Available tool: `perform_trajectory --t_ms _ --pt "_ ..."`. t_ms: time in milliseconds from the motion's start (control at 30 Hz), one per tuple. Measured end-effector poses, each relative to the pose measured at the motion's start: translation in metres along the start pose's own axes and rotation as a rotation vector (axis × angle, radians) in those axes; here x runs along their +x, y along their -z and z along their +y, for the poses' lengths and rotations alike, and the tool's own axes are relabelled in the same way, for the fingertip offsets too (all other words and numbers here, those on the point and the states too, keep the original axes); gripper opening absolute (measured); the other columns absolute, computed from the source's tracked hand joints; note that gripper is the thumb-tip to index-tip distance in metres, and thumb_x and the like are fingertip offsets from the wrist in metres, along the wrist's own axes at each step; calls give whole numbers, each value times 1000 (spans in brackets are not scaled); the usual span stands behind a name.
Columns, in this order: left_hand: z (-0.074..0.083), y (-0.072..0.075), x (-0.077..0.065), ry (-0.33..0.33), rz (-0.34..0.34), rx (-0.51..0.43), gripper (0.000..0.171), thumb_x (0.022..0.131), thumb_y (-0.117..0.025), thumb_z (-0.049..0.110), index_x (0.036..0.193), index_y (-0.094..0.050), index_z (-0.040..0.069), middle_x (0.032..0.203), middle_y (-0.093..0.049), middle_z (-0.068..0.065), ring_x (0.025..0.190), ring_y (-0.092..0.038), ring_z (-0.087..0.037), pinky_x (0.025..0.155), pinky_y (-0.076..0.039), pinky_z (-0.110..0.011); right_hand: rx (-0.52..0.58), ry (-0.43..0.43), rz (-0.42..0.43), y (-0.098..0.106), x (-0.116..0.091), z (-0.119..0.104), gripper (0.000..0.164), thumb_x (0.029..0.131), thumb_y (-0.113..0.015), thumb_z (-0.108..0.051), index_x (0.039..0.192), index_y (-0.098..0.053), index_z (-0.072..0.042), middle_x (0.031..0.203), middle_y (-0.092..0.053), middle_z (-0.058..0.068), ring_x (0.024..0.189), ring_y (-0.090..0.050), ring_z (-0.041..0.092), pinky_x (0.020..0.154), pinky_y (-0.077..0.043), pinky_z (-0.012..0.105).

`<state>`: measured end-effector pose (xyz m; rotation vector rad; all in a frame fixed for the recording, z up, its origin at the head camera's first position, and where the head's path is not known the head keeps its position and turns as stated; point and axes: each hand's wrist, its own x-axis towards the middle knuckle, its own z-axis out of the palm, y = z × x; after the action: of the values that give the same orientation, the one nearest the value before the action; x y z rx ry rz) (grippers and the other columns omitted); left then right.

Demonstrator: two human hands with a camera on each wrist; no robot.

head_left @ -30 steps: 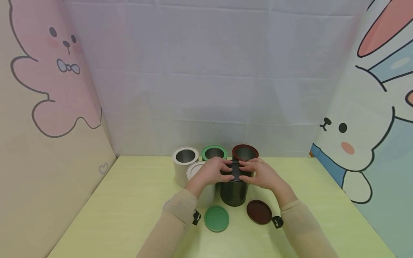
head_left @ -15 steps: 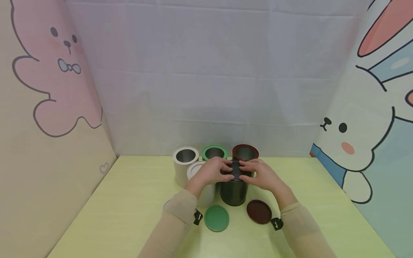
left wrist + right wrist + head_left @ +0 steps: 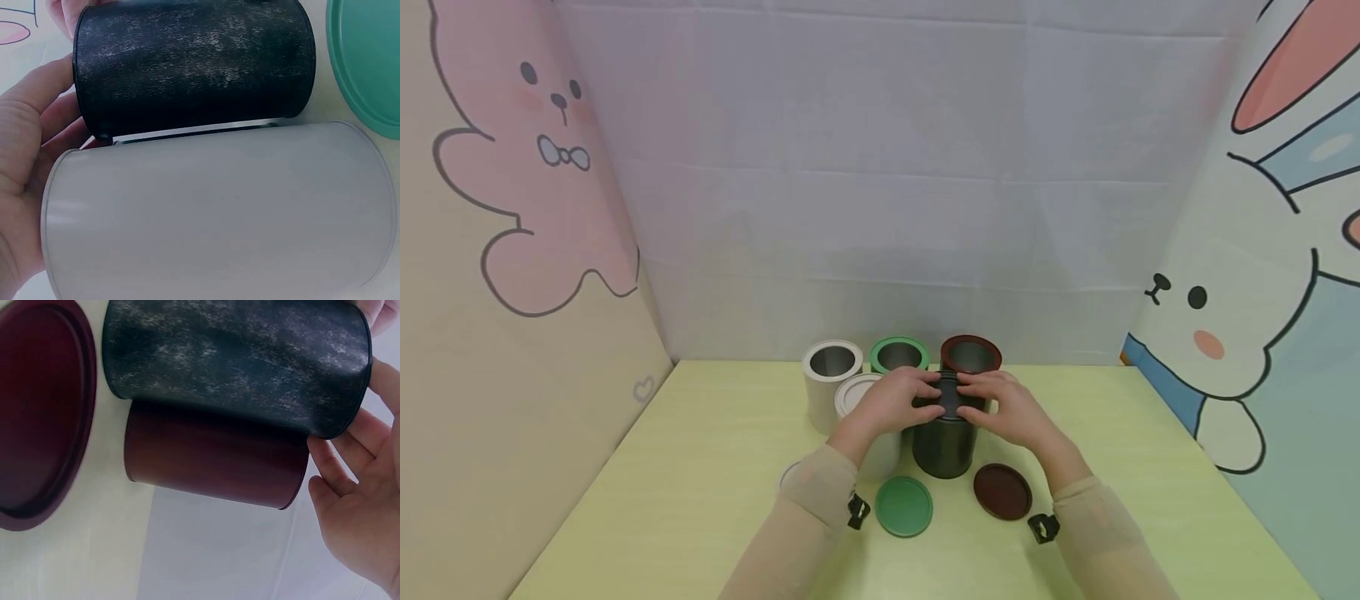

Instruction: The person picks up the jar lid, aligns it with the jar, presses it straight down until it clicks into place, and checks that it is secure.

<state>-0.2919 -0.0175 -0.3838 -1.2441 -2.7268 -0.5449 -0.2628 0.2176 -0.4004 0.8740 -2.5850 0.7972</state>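
Note:
A black canister [image 3: 943,450] stands upright with its black lid [image 3: 950,396] on top. Both hands rest on that lid from opposite sides, fingers spread and fingertips touching it. The left hand [image 3: 893,402] reaches in over a white lidded canister [image 3: 880,460]; the left wrist view has this white canister [image 3: 219,212] beside the black one. From the other side comes the right hand [image 3: 1009,408], its fingers at the black rim in the right wrist view. Behind the black canister stands a dark red one [image 3: 215,453], its opening uncovered.
Behind stand a white uncovered canister [image 3: 826,400] and a green-rimmed one [image 3: 898,342]. A green lid [image 3: 904,507] and a dark red lid [image 3: 1002,492] lie on the table [image 3: 700,475] in front. A pale lid [image 3: 787,473] shows partly beside the left sleeve.

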Motion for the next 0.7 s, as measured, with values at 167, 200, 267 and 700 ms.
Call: perform_trajectory --t_ms 167,200,267,700 --pt "-3 -4 -3 6 71 -23 34 96 -67 30 122 -72 8 136 -60 -8 127 -54 -24 108 -41 -35 26 -1 73 -9 -4 5 35 88 -76 -17 119 -72 -1 129 -64 14 122 -52 39 101 -41 58" --pt "-3 -4 -4 10 84 -30 33 96 -67 30 122 -72 9 134 -62 -7 125 -55 -23 107 -41 -35 29 5 90 -11 -4 6 36 88 -76 -17 119 -71 -1 129 -64 14 122 -52 39 101 -41 58" --pt "-3 -3 -5 11 107 -49 32 97 -66 28 121 -72 8 130 -64 -8 123 -57 -23 106 -43 -36 29 22 122 -14 -5 8 37 87 -77 -16 121 -71 -2 127 -65 14 122 -53 38 101 -41 59" --pt "7 3 -21 -23 328 -201 29 94 -69 18 120 -72 4 117 -71 -8 114 -62 -27 101 -47 -39 40 142 276 -17 -15 -2 48 81 -80 -7 126 -66 -2 122 -67 14 115 -54 38 95 -43 58"
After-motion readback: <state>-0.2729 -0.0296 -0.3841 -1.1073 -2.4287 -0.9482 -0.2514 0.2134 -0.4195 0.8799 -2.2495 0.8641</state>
